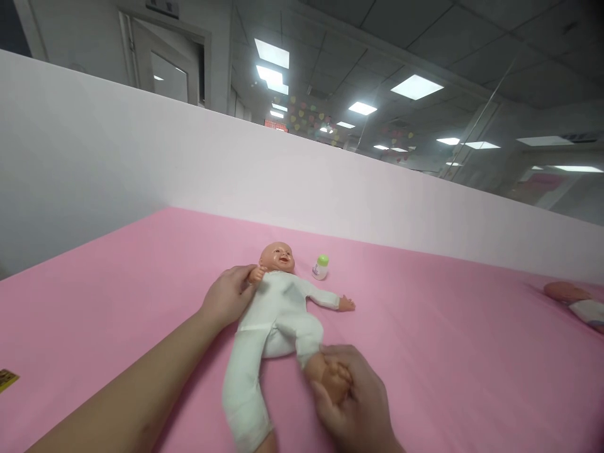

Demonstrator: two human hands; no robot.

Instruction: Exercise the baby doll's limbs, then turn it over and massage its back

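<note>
A baby doll (276,311) in a white suit lies on its back on a pink surface (425,352), head pointing away from me. My left hand (227,296) grips the doll's arm beside its shoulder. My right hand (352,399) is closed around the doll's bare foot, lifting that leg a little. The doll's other leg stretches toward me and its other arm lies flat, out to the right. A small bottle with a green cap (320,267) stands just right of the doll's head.
A white partition wall (330,182) borders the pink surface at the back and left. Part of another doll (576,301) lies at the far right edge. A small yellow item (6,379) shows at the left edge.
</note>
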